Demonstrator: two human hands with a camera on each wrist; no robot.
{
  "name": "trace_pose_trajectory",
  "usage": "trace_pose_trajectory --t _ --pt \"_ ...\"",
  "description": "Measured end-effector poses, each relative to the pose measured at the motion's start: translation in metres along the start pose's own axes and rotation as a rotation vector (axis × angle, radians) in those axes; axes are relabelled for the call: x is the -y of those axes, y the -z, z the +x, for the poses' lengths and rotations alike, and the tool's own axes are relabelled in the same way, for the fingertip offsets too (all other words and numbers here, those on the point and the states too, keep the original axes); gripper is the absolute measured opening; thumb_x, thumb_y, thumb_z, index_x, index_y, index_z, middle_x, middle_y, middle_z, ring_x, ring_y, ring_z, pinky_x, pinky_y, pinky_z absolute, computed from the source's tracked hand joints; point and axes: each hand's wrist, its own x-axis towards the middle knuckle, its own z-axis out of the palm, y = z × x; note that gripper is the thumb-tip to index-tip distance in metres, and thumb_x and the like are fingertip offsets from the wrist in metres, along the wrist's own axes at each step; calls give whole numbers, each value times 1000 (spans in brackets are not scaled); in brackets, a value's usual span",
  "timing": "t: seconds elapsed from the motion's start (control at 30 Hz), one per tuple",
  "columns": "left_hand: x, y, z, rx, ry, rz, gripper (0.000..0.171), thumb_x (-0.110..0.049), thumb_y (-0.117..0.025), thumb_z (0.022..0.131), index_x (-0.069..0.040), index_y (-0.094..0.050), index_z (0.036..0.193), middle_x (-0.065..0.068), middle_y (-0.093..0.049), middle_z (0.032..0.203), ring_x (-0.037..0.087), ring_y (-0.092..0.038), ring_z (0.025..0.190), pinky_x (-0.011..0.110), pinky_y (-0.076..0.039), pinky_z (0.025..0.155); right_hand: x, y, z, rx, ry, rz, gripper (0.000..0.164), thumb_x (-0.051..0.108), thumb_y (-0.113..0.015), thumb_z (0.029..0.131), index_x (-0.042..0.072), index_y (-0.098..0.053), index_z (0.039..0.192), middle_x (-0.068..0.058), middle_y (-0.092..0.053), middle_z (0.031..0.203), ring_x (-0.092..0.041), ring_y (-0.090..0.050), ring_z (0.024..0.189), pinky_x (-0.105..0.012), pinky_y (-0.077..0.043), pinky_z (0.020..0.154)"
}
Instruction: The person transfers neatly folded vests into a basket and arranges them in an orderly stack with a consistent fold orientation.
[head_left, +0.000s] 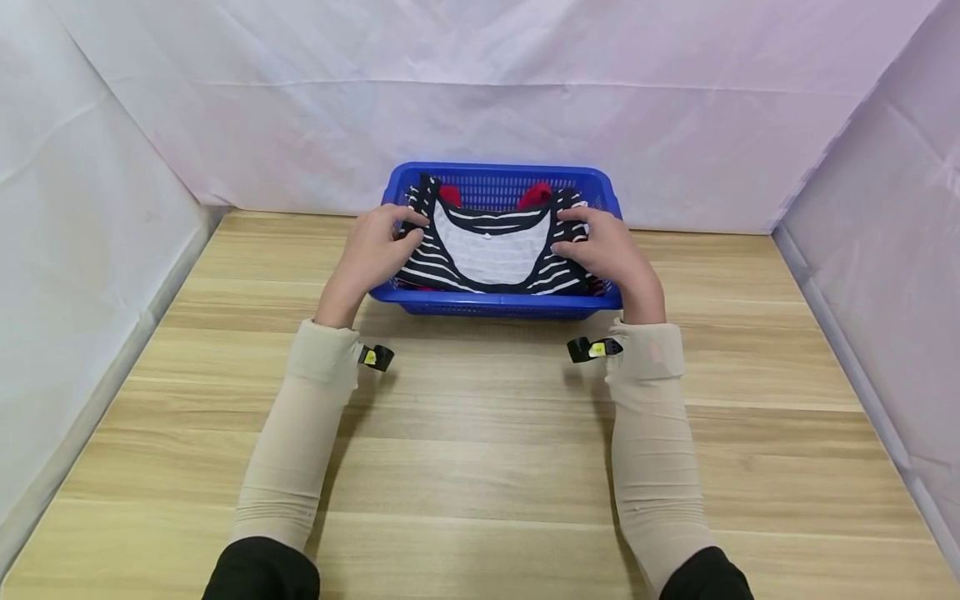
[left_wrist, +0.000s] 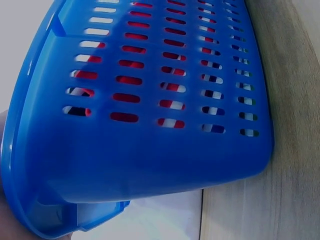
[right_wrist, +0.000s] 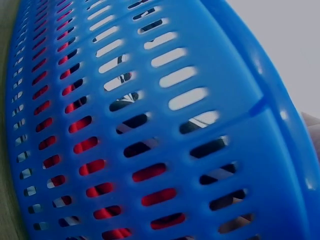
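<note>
A folded black-and-white striped top [head_left: 491,282] with a wide scooped neckline and pale inner back lies in a blue plastic basket [head_left: 495,310]. My left hand [head_left: 375,250] reaches over the basket's left end, fingertips at the top's left shoulder, thumb apart from the fingers. On the opposite side my right hand [head_left: 609,247] touches the right shoulder in the same way, thumb and fingers spread. Red cloth [head_left: 535,196] shows behind the top. Both wrist views are filled by the slotted basket wall [left_wrist: 125,160], with red and striped cloth behind the slots.
The basket stands on a wood-grain table [head_left: 480,450], close to a white cloth backdrop [head_left: 480,100]. White panels [head_left: 885,208] flank the table left and right. A small black wrist camera [head_left: 377,357] juts inward from each sleeve.
</note>
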Motion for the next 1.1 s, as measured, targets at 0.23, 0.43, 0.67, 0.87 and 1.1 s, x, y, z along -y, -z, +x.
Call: trace_pose_trajectory --t 0.23,0.43,0.67,0.87,1.1 --pt "0 0 0 -16 6 20 25 -22 -56 92 -11 -72 106 4 -63 104 19 -44 61 31 -33 63 1 -2 2 20 0 -41 57 24 -66 87 6 -50 139 -14 -46 139 -28 -46 112 -45 -39 91" --pt "-2 1 0 -16 11 26 25 -23 -56 93 -10 -72 107 4 -62 101 20 -44 63 32 -33 62 1 -1 2 25 -6 -45 57 23 -66 87 6 -49 139 -13 -45 140 -29 -45 115 -46 -38 92" --pt "-2 2 -1 -3 1 52 28 -22 -57 91 -7 -72 110 9 -63 111 20 -45 65 33 -36 68 2 -4 2 2 1 -56 52 17 -64 88 6 -52 138 -17 -51 131 -32 -52 92 -42 -42 81" --pt "-6 1 0 42 -8 83 37 -24 -60 89 -4 -67 119 12 -59 121 28 -56 77 37 -41 76 2 -6 2 -63 5 -59 47 10 -60 90 6 -53 136 -9 -43 141 -24 -44 70 -35 -38 68" --pt "-10 -1 2 112 -22 102 48 -24 -65 86 -2 -60 129 16 -49 134 31 -45 122 43 -34 99 1 -5 1 -132 -18 -125 41 8 -55 92 8 -57 133 -13 -47 138 -31 -51 90 -39 -37 71"
